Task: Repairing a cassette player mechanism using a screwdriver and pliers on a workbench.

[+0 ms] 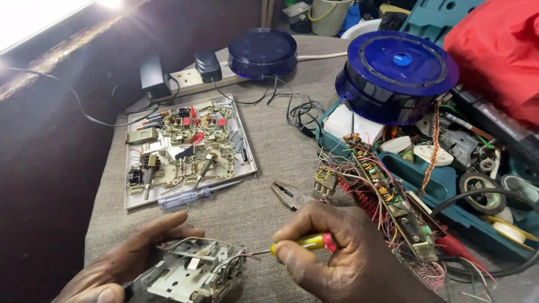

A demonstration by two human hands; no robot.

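Note:
My left hand (120, 264) grips a small grey metal mechanism (193, 272) with thin wires, at the bottom centre of the head view. My right hand (342, 252) holds a yellow and red screwdriver (309, 243), whose thin metal tip points left and touches the mechanism's right side. A pair of pliers (292, 196) lies on the grey cloth just beyond my right hand. A blue clear-handled screwdriver (188, 196) lies beyond my left hand.
A grey plate (135, 201) bearing switch parts sits at the left. A long circuit board (393, 202) with tangled wires lies at right beside a teal toolbox (443, 182) holding tape rolls. Two blue round covers (396, 73) and a power strip (188, 78) stand behind.

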